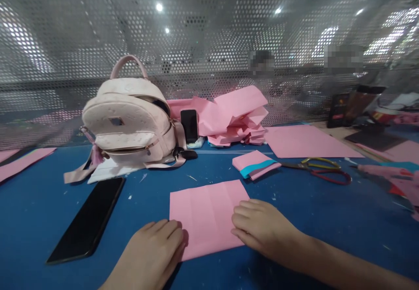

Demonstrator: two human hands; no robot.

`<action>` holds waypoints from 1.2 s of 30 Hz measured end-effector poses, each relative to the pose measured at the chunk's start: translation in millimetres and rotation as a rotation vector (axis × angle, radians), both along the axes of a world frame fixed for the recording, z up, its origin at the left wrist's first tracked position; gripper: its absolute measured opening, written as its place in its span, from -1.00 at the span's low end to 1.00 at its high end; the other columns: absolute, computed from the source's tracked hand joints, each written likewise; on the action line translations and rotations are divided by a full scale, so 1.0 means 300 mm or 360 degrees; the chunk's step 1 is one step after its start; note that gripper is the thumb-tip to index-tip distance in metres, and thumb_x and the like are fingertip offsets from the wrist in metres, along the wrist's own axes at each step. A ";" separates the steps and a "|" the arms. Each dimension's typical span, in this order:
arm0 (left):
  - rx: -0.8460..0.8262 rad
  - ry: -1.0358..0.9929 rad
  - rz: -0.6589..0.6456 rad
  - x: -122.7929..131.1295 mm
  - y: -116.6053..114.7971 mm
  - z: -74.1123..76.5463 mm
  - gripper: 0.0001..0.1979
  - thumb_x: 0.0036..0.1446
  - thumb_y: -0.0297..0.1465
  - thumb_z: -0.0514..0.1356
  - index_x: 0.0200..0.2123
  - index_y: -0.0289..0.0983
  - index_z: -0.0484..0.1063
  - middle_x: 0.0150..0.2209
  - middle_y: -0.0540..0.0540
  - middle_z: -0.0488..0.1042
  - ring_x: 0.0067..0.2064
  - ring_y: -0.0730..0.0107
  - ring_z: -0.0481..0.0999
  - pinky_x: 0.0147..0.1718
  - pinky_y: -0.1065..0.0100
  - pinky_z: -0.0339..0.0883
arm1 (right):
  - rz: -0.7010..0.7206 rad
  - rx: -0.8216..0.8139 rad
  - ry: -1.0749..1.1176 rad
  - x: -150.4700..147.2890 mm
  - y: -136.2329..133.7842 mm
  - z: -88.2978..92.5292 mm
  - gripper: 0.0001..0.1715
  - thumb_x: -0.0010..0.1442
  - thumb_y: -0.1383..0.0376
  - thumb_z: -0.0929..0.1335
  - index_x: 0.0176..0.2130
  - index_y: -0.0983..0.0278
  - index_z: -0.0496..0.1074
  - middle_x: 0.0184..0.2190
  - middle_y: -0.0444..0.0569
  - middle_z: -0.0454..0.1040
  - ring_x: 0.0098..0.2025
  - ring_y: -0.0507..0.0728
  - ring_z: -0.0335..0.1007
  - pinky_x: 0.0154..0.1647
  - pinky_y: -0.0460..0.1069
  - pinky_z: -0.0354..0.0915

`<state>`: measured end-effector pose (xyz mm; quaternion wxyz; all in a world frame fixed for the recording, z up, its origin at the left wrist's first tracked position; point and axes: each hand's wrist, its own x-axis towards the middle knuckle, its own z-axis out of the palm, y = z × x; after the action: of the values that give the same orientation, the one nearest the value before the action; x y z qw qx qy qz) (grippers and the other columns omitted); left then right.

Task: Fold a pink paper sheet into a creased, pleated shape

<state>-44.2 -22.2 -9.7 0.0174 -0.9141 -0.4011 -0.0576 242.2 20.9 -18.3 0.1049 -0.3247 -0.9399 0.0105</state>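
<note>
A creased sheet of pink paper (209, 220) lies in front of me on the blue table. At its left edge is my left hand (157, 242), fingers curled over the side of the sheet. My right hand (262, 224) closes on the right edge, its fingers bent together and the thumb along the paper. Both thumbs and fingertips are partly hidden. Just beyond the sheet sits a small folded pink paper piece (250, 161) with a blue strip across it. Scissors (321, 168) with yellow and red handles touch its right side.
A pale pink backpack (131, 120) stands at the back left, a large black phone (88, 220) before it. A smaller phone (189, 125) leans near crumpled pink paper (235, 115). Flat pink sheets (310, 141) and a pink glue gun (393, 174) lie right. A perforated metal screen (209, 32) rises behind.
</note>
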 end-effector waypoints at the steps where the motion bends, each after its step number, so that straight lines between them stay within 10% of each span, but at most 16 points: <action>1: -0.0016 0.0010 0.0007 0.000 0.000 -0.001 -0.78 0.22 -0.57 0.00 -0.29 -0.22 0.41 -0.35 -0.06 0.51 -0.40 0.18 0.53 -0.48 0.27 0.28 | 0.0013 0.0016 -0.0003 0.000 0.002 -0.001 -0.73 0.30 0.27 0.32 -0.46 0.25 0.36 -0.47 -0.16 0.44 -0.41 0.07 0.30 -0.36 0.00 0.10; 28: 0.0383 0.0007 0.0178 0.015 -0.024 -0.058 -0.78 0.14 -0.60 0.06 -0.37 -0.24 0.45 -0.45 -0.03 0.48 -0.43 0.20 0.50 -0.54 0.27 0.24 | 0.0148 0.0139 -0.0140 0.000 -0.007 0.005 -0.80 0.29 0.30 0.30 -0.40 0.24 0.37 -0.45 -0.14 0.46 -0.40 0.10 0.28 -0.41 0.02 0.00; 36: 0.0675 -0.0013 -0.0508 0.062 -0.044 0.004 -0.65 0.44 -0.33 -0.06 0.20 -0.12 0.32 0.16 -0.07 0.42 0.12 0.15 0.37 0.13 0.06 0.02 | 0.0153 0.0125 -0.0184 -0.003 -0.012 0.013 -0.80 0.30 0.29 0.31 -0.39 0.25 0.38 -0.43 -0.12 0.46 -0.39 0.11 0.30 -0.40 0.01 0.02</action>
<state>-25.5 -35.3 -8.5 0.1977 -0.9414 -0.2309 -0.1460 241.4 17.4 -14.5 0.0627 -0.2749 -0.9586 -0.0402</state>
